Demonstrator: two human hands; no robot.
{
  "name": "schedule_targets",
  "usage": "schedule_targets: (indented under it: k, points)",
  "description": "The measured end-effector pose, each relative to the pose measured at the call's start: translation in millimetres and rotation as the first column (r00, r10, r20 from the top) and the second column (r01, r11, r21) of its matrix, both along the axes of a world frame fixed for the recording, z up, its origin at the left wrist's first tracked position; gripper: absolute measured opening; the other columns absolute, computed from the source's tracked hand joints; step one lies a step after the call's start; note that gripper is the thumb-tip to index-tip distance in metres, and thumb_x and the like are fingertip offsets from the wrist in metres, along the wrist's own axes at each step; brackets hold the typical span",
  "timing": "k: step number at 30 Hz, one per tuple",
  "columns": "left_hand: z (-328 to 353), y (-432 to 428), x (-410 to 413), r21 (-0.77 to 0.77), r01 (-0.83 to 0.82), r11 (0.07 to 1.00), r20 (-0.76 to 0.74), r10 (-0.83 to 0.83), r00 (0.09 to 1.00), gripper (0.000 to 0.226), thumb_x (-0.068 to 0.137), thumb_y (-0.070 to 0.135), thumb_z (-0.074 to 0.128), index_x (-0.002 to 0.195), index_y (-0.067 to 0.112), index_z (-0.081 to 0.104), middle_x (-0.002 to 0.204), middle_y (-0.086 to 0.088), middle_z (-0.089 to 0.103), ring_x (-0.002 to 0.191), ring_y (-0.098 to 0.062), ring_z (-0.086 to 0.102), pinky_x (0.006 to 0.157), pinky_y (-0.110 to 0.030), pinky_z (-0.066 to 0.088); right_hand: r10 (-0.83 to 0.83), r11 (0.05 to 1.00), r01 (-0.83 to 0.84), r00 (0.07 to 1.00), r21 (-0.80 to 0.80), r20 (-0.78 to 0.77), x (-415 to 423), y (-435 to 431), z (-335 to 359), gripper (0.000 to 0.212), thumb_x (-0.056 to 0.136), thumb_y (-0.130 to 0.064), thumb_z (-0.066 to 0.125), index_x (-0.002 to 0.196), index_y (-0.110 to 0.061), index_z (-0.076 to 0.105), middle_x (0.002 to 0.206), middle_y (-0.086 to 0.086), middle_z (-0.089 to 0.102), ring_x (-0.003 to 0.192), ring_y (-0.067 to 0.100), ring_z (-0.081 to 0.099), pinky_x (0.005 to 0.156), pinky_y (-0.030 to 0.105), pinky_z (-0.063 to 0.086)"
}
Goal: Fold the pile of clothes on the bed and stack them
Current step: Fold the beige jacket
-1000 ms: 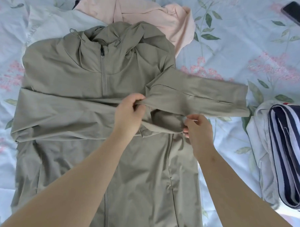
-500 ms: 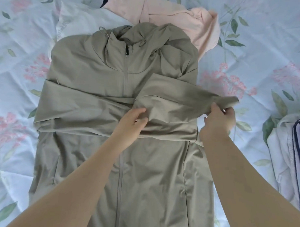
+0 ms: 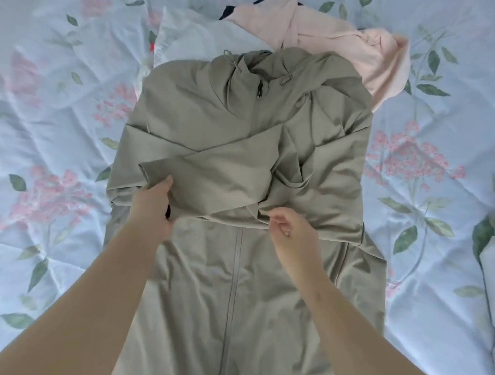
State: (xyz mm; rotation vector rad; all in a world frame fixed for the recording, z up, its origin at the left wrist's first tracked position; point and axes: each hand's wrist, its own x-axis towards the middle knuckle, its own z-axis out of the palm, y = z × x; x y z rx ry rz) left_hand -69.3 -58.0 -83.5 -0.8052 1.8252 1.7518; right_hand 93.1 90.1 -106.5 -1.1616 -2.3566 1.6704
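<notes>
Grey-green jacket (image 3: 237,285) lies face up on the flowery bed (image 3: 60,130), zipped, its sleeves (image 3: 221,178) crossed over the chest. Left hand (image 3: 153,206) grips the top one by the cuff; right hand (image 3: 292,231) pinches cloth near the zip.

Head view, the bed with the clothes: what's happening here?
A person is folding a grey-green zip jacket laid front-up on the floral bedsheet. Both sleeves are crossed over the chest. The left hand has its grip on the cuff end of the top sleeve; the right hand pinches jacket fabric at the fold's lower edge. The lower half is not yet folded. A pink garment lies beyond the hood.
</notes>
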Motion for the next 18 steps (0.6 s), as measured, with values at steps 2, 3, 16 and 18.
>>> schedule_targets:
  k: [2, 3, 16, 18]
  points:
    - [7.3, -11.0, -14.6, -0.058, 0.004, 0.998, -0.078, -0.008, 0.997, 0.003, 0.092, 0.024, 0.060, 0.091, 0.027, 0.061, 0.106, 0.003, 0.065, 0.103, -0.020, 0.061, 0.087, -0.037, 0.052, -0.023, 0.982, 0.010, 0.997, 0.188, 0.071, 0.7, 4.6, -8.8, 0.024, 0.089, -0.011, 0.054, 0.110, -0.018, 0.064, 0.105, -0.007, 0.063, 0.103, 0.017, 0.056, 0.091, 0.023, 0.041]
    - [12.1, -18.6, -22.4, -0.092, 0.011, 0.996, -0.132, -0.023, 0.991, 0.005, 0.092, 0.023, 0.060, 0.089, 0.026, 0.062, 0.103, 0.003, 0.066, 0.100, -0.019, 0.062, 0.085, -0.035, 0.052, 0.007, 0.967, -0.041, 0.991, 0.252, 0.134, 0.4, 7.1, -13.0, 0.032, 0.090, -0.014, 0.055, 0.121, -0.017, 0.059, 0.119, -0.002, 0.060, 0.113, 0.022, 0.051, 0.097, 0.030, 0.038]
    - [41.9, -122.1, -96.0, -0.688, -0.004, 0.726, -0.353, -0.330, 0.875, 0.030, 0.089, 0.016, 0.046, 0.061, 0.016, 0.035, 0.060, -0.001, 0.035, 0.055, -0.018, 0.031, 0.051, -0.028, 0.028, 0.107, 0.794, -0.312, 0.917, 0.521, 0.386, -25.4, -1.1, -7.5, 0.062, 0.094, -0.044, 0.043, 0.149, -0.029, 0.019, 0.160, 0.000, 0.010, 0.146, 0.021, 0.006, 0.115, 0.043, 0.009]
    - [41.3, -129.3, -102.2, -0.731, 0.015, 0.683, -0.327, -0.369, 0.870, 0.030, 0.091, 0.018, 0.047, 0.062, 0.017, 0.037, 0.061, -0.001, 0.039, 0.055, -0.017, 0.034, 0.050, -0.028, 0.029, 0.220, 0.793, -0.451, 0.839, 0.409, 0.497, -35.8, -10.1, -11.8, 0.062, 0.095, -0.051, 0.036, 0.149, -0.036, 0.011, 0.160, -0.004, 0.001, 0.147, 0.019, 0.000, 0.115, 0.042, 0.008]
